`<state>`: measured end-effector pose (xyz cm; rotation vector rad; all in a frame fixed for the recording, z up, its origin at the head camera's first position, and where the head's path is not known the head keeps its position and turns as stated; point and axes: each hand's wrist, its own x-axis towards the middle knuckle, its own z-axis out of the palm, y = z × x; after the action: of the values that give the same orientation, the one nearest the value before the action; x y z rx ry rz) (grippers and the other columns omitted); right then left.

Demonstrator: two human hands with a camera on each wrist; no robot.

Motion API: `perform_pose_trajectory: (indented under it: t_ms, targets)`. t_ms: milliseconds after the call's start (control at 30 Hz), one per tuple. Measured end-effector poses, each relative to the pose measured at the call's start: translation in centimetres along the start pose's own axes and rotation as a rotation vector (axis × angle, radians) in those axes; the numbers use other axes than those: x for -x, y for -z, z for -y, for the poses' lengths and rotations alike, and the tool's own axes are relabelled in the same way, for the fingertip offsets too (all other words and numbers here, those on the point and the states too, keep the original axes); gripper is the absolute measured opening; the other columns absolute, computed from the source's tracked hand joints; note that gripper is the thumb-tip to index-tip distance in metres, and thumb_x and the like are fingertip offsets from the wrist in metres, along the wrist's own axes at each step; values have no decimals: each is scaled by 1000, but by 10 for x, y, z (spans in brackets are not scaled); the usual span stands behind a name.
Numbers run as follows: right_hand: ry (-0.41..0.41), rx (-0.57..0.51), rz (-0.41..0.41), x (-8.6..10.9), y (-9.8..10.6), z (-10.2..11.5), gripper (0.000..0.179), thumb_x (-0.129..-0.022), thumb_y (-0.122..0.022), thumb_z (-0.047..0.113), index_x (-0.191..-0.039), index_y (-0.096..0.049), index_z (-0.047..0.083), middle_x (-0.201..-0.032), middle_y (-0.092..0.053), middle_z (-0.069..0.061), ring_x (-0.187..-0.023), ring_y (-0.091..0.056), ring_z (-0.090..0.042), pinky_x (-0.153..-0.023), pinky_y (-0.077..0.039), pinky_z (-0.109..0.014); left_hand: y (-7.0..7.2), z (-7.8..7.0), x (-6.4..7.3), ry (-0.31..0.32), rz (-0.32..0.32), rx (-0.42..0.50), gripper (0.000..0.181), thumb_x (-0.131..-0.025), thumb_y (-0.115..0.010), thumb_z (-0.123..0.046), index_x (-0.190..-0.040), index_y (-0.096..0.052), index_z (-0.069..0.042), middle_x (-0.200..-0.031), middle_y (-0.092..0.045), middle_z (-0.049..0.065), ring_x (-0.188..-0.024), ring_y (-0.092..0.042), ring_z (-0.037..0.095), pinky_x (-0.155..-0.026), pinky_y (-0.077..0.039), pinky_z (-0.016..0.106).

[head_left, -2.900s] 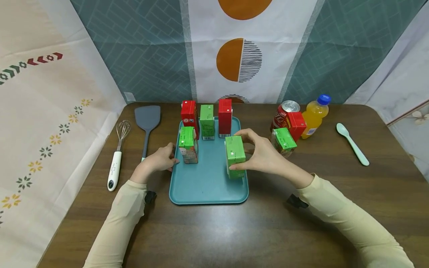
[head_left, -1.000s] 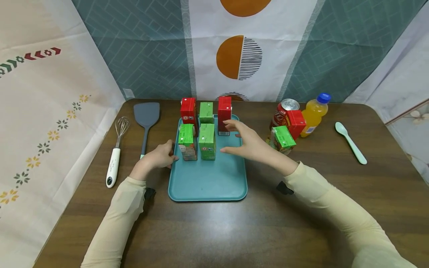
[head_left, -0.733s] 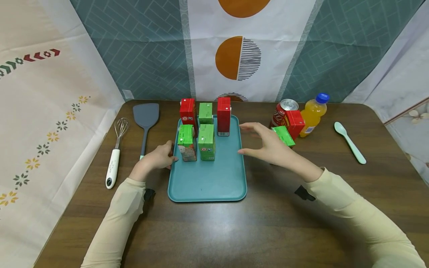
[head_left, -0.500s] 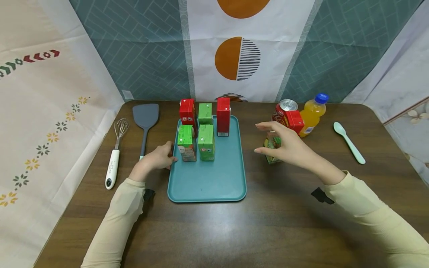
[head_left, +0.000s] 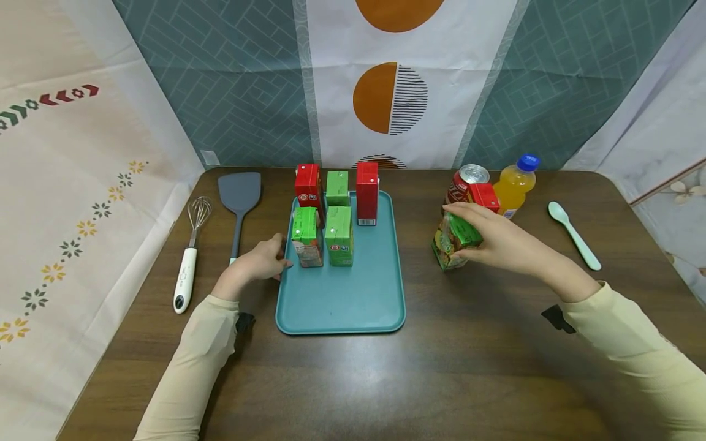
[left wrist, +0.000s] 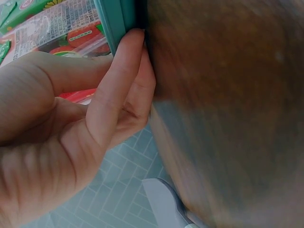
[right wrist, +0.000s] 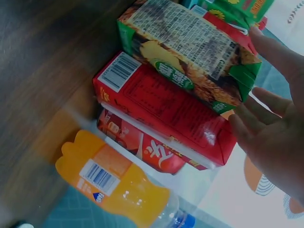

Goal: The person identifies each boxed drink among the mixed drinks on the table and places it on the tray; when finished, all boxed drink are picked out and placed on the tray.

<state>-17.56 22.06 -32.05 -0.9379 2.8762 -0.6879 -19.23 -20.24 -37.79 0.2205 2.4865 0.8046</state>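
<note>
My left hand (head_left: 261, 257) pinches the left rim of a teal tray (head_left: 342, 306); in the left wrist view the tray's edge (left wrist: 114, 23) sits between thumb and fingers. On the tray stand two red juice boxes (head_left: 366, 196) and three green ones (head_left: 339, 236). My right hand (head_left: 504, 242) reaches over another green juice box (head_left: 448, 242) on the table right of the tray, thumb on its near side and fingers on its far side. In the right wrist view this box (right wrist: 185, 52) shows a printed side, with thumb and fingertips at its top corners.
Behind that box stand a red carton (head_left: 484, 196), a cola can (head_left: 469, 180) and an orange drink bottle (head_left: 513, 187), close together. A pale green spoon (head_left: 573, 233) lies at the right. At the left lie a whisk (head_left: 190, 263) and a grey spatula (head_left: 239, 193).
My right hand has set a green juice box on the tray beside another, let go, and moved right to the green box by the red carton. The left hand stays at the tray's rim.
</note>
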Motion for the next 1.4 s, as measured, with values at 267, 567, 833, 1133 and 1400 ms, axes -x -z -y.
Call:
perform_pose_trajectory:
  t_ms: [267, 567, 833, 1133, 1400]
  targets:
    - [49, 137, 66, -4, -4, -2, 85, -71, -81, 9, -140, -34, -1, -139, -37, -22, -126, -38, -39, -97, -40, -54, 0, 2, -1, 12, 1, -8, 54, -95, -52, -5, -135, -22, 13, -104, -53, 26, -69, -64, 20, -64, -52, 31]
    - [51, 155, -32, -6, -6, -2, 77, -58, -89, 13, -125, -55, 0, -127, -52, -16, -118, -45, -34, -97, -40, -52, 0, 2, -2, 8, 0, -11, 51, -95, -52, -5, -133, -23, 14, -103, -53, 25, -70, -65, 21, -65, -51, 32]
    - [61, 97, -120, 3, -14, -7, 73, -54, -92, 18, -118, -60, 4, -124, -56, -14, -114, -49, -31, -92, -44, -52, -1, 2, -2, 14, -1, 0, 51, -94, -52, -5, -133, -24, 13, -104, -53, 26, -69, -65, 21, -65, -53, 32]
    - [65, -27, -240, 0, -16, 2, 73, -53, -92, 18, -120, -63, 11, -122, -55, -6, -110, -50, -23, -77, -53, -40, -1, 4, -2, 13, 12, 4, 51, -95, -51, -4, -133, -22, 13, -106, -53, 27, -70, -65, 21, -64, -53, 32]
    - [80, -136, -241, -24, -20, 22, 71, -58, -90, 19, -123, -61, 12, -122, -54, -3, -108, -50, -18, -74, -53, -30, -1, 3, -2, 23, 8, 3, 51, -95, -52, -5, -133, -23, 12, -104, -53, 25, -70, -64, 21, -62, -53, 30]
